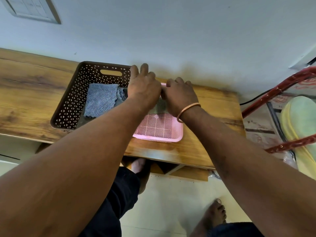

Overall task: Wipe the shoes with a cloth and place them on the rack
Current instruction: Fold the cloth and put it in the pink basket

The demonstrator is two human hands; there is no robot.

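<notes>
A folded blue-grey cloth (100, 100) lies inside a brown perforated basket (68, 106) on a wooden shelf top (30, 93). Beside it on the right stands a pink perforated basket (159, 129), with a grey cloth (159, 106) at its far end. My left hand (143, 89) hovers palm down over the gap between the two baskets, fingers stretched forward. My right hand (179, 96), with a copper bangle on the wrist, curls over the grey cloth at the pink basket's far rim. A pale green and yellow shoe (301, 117) rests on a red metal rack (273, 93) at the right.
A pale wall rises directly behind the shelf, with a switch plate (30, 9) at the top left. A black cable (253, 100) runs behind the rack. My bare feet (215, 214) stand on light floor tiles below the shelf edge.
</notes>
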